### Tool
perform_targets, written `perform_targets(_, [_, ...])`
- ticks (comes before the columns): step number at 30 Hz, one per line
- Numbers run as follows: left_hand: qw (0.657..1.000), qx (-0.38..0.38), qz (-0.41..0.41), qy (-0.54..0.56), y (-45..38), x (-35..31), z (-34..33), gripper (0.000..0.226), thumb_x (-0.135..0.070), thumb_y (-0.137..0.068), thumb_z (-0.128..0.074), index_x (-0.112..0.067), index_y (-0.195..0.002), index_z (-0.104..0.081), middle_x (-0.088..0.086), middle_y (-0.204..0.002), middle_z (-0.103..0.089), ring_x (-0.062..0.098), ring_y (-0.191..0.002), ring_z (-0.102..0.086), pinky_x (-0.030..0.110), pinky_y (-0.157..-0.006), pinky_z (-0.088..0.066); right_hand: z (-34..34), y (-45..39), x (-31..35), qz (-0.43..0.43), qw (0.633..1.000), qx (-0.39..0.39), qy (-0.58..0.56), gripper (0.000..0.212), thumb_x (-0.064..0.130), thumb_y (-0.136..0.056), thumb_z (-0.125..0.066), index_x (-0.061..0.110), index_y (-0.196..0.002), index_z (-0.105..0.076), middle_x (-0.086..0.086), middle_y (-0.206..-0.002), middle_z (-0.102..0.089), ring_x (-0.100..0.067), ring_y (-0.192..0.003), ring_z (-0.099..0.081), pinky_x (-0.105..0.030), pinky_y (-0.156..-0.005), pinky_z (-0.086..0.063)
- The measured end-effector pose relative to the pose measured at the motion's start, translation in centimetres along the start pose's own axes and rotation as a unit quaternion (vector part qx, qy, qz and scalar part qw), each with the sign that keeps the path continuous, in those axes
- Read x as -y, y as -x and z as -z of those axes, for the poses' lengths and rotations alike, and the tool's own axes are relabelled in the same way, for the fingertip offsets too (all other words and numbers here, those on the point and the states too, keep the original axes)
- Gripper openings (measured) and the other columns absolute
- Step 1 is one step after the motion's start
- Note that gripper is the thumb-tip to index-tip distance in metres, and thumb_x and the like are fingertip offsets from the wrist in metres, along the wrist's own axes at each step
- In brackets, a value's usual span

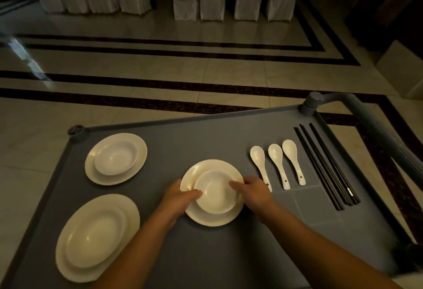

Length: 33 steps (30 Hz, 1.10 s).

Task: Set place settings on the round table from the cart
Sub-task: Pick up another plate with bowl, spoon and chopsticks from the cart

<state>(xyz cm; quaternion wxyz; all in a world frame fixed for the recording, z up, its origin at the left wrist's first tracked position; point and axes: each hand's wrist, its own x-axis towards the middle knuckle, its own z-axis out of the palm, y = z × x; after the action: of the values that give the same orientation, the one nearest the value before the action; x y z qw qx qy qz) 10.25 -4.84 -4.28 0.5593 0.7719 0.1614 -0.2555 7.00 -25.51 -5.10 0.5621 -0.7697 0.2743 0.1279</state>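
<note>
On the grey cart top (206, 254), a glossy round plate (194, 172) carrying a shallow bowl (216, 193) is sitting centrally; the left hand (177, 199) and right hand (253, 191) are grasping its rim from both sides. Three white ceramic spoons (278, 165) and black chopsticks (325, 165) are lying just right, two more plate-and-bowl sets (115, 158) left.
</note>
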Motion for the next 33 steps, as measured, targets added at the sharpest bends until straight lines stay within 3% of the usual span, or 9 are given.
perform_targets(5, [1.0, 0.008, 0.009, 0.011, 1.0, 0.8, -1.2, 0.024, -0.012, -0.081, -0.072, -0.024, -0.1, -0.062, 0.002, -0.099, -0.069, 0.022, -0.093, -0.066, 0.044, -0.084, -0.057, 1.2, 0.9, -1.4, -0.005, 1.0, 0.011, 0.004, 0.035, 0.039, -0.088, -0.068, 0.016, -0.115, -0.065, 0.006, -0.098, -0.065, -0.011, -0.087, -0.061, -0.023, -0.062, -0.046])
perform_targets(9, [0.999, 0.0, 0.014, 0.032, 1.2, 1.4, -1.2, 0.034, -0.016, -0.078, -0.076, -0.022, -0.108, -0.061, 0.003, -0.103, -0.068, 0.024, -0.096, -0.067, 0.047, -0.087, -0.056, 1.6, 1.4, -1.9, 0.015, 0.999, 0.03, 0.012, 0.037, 0.043, -0.087, -0.068, 0.018, -0.115, -0.064, 0.006, -0.101, -0.067, -0.012, -0.09, -0.063, -0.025, -0.069, -0.051])
perform_targets(11, [0.999, -0.004, 0.017, 0.039, 1.2, 1.5, -1.0, 0.035, -0.017, -0.078, -0.077, -0.025, -0.107, -0.059, 0.003, -0.105, -0.067, 0.024, -0.097, -0.066, 0.049, -0.089, -0.056, 2.2, 1.3, -1.5, 0.022, 0.996, 0.051, 0.07, 0.039, 0.051, -0.088, -0.063, 0.017, -0.105, -0.067, 0.004, -0.094, -0.068, -0.013, -0.085, -0.065, -0.027, -0.068, -0.053])
perform_targets(13, [0.999, -0.001, 0.021, 0.043, 1.0, 1.5, -0.9, 0.036, -0.017, -0.078, -0.076, -0.025, -0.108, -0.059, 0.003, -0.106, -0.067, 0.025, -0.098, -0.066, 0.05, -0.09, -0.055, 3.2, 0.9, -0.8, 0.046, 0.988, 0.012, 0.146, 0.049, 0.058, -0.089, -0.057, 0.01, -0.091, -0.069, -0.003, -0.079, -0.067, -0.017, -0.073, -0.064, -0.034, -0.067, -0.052])
perform_targets(17, [0.999, -0.003, 0.021, 0.042, 0.9, 1.4, -1.1, 0.04, -0.017, -0.079, -0.075, -0.023, -0.115, -0.058, 0.003, -0.108, -0.066, 0.024, -0.098, -0.065, 0.049, -0.089, -0.056, 5.0, -0.9, 0.8, 0.104, 0.951, -0.19, 0.22, 0.04, 0.044, -0.093, -0.059, 0.011, -0.116, -0.064, -0.002, -0.084, -0.067, -0.018, -0.075, -0.063, -0.029, -0.066, -0.046])
perform_targets(22, [0.999, -0.003, 0.017, 0.028, 1.0, 1.7, -1.2, 0.051, -0.024, -0.075, -0.077, -0.023, -0.122, -0.057, 0.006, -0.12, -0.06, 0.027, -0.105, -0.062, 0.052, -0.093, -0.053, 4.3, -3.0, 1.8, 0.064, 0.879, -0.15, 0.449, 0.023, 0.023, -0.096, -0.056, 0.008, -0.114, -0.056, -0.01, -0.106, -0.067, -0.027, -0.095, -0.066, -0.034, -0.074, -0.052])
perform_targets(27, [1.0, 0.0, 0.007, 0.018, 1.3, 1.7, -1.0, 0.062, -0.039, -0.058, -0.074, -0.03, -0.117, -0.057, 0.006, -0.125, -0.056, 0.027, -0.11, -0.059, 0.052, -0.096, -0.051, 3.6, -4.0, 2.6, 0.043, 0.883, -0.112, 0.453, 0.018, 0.01, -0.094, -0.049, 0.006, -0.106, -0.062, -0.01, -0.098, -0.067, -0.029, -0.096, -0.067, -0.034, -0.073, -0.05])
perform_targets(29, [1.0, 0.002, 0.005, 0.017, 1.2, 1.9, -0.9, 0.054, -0.035, -0.064, -0.077, -0.031, -0.115, -0.057, 0.006, -0.125, -0.057, 0.027, -0.109, -0.06, 0.052, -0.096, -0.051, 3.7, -4.0, 2.7, 0.044, 0.884, -0.104, 0.454, 0.017, 0.01, -0.094, -0.051, 0.006, -0.104, -0.064, -0.011, -0.101, -0.07, -0.027, -0.093, -0.068, -0.03, -0.072, -0.05])
perform_targets(33, [1.0, 0.006, -0.003, 0.012, 0.8, 2.4, -0.7, 0.037, -0.025, -0.078, -0.077, -0.034, -0.109, -0.059, 0.006, -0.122, -0.059, 0.026, -0.107, -0.061, 0.052, -0.095, -0.051, 5.3, -3.3, 1.8, 0.099, 0.927, -0.111, 0.344, 0.014, 0.014, -0.096, -0.049, 0.007, -0.098, -0.061, -0.012, -0.093, -0.064, -0.029, -0.086, -0.064, -0.032, -0.068, -0.048])
